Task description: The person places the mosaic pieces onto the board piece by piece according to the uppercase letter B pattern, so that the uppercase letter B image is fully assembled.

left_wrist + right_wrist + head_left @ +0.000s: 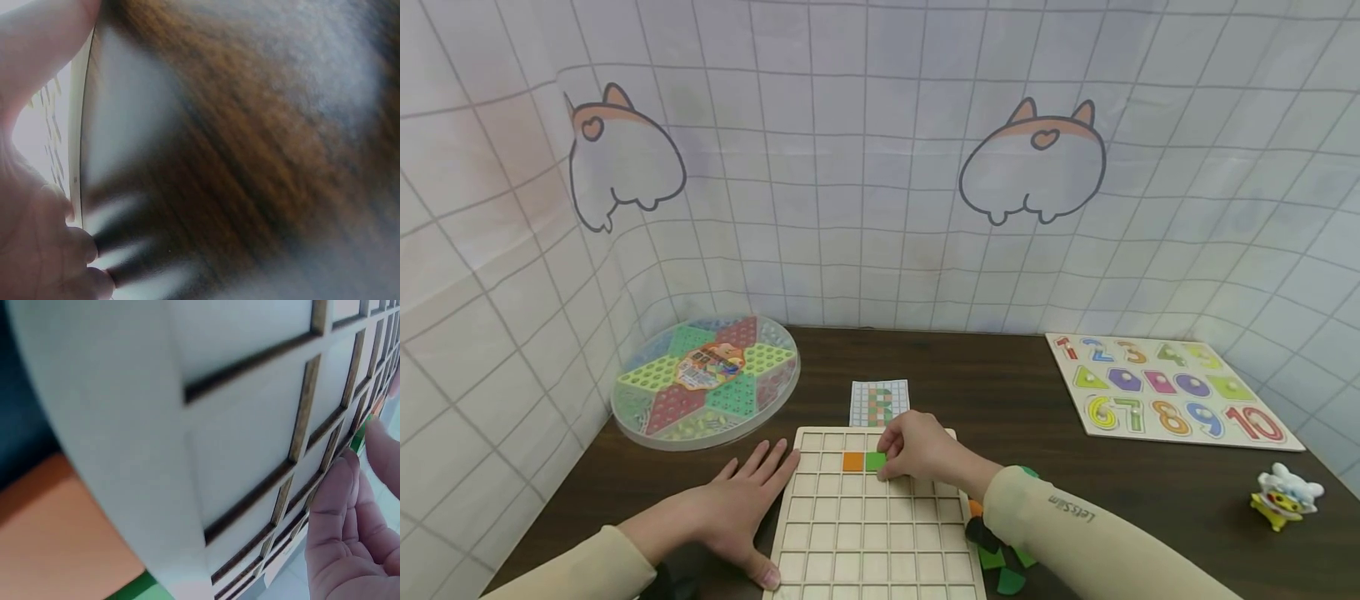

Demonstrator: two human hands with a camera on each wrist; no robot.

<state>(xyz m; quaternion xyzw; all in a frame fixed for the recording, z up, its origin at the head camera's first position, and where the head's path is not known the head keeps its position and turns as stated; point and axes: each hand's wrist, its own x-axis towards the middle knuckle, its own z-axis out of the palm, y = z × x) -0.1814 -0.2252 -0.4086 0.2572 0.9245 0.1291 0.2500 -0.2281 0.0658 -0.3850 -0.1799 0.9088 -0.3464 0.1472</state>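
A wooden grid board [850,533] lies on the dark table, its cells framed by thin raised ridges. In its second row an orange square tile [853,462] sits in a cell. Just right of that is a green square tile [874,462], which my right hand [917,446] pinches between thumb and fingers. The right wrist view shows the green tile only as a sliver between the fingertips [340,472]. My left hand [737,504] lies spread along the board's left edge, thumb and fingertips touching it. In the left wrist view, the left hand [37,250] shows beside the board's side.
A patterned card [878,400] lies behind the board. Loose green, orange and black pieces [992,558] lie right of it, partly under my right sleeve. A round star-patterned game board [707,379] stands back left, a number puzzle [1172,387] back right, a small figurine [1285,496] far right.
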